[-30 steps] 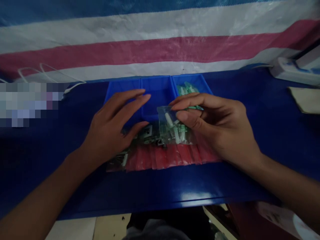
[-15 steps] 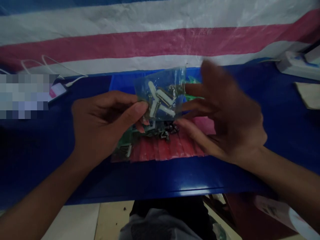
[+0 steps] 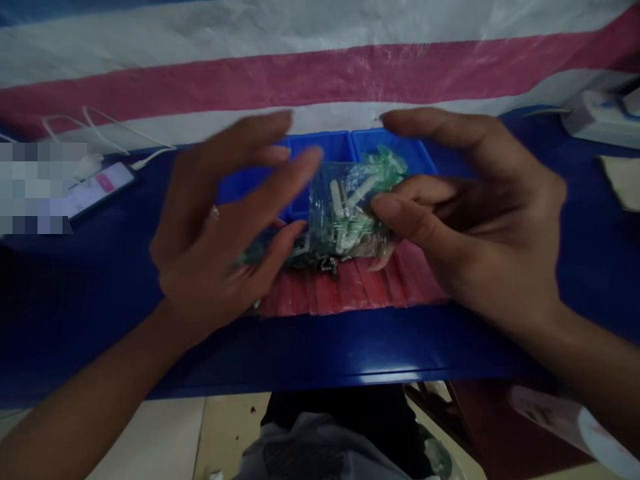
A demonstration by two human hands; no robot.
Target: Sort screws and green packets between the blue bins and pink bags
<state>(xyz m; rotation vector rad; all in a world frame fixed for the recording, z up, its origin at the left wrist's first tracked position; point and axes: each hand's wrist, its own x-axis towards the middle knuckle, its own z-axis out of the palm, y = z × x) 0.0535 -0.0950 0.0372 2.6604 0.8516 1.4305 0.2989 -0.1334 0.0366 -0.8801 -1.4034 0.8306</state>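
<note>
A small clear plastic bag (image 3: pixel 325 200) holds several white wall plugs and metal screws. My right hand (image 3: pixel 480 220) pinches its right side between thumb and fingers, index finger raised. At the bag's left edge, my left hand (image 3: pixel 225 233) has its fingers spread, slightly blurred, and grips nothing; whether a fingertip touches the bag I cannot tell. Beneath the hands lie red plastic bags (image 3: pixel 340 293) in a row, with small dark metal pieces (image 3: pixel 328 267) above them. Behind are blue bins (image 3: pixel 325 143), the right one with green plastic pieces (image 3: pixel 385 160).
A phone (image 3: pixel 103 190) with a white cable (image 3: pixel 153 157) lies at the left. To the right are a white box-shaped device (image 3: pixel 605 120) and a pale pad (image 3: pixel 623 180). The blue table's front edge (image 3: pixel 320 383) runs before my lap.
The clear bag has passed from my left hand's pinch to my right hand's. My left fingers have opened and lifted. The bag has shifted slightly right and down.
</note>
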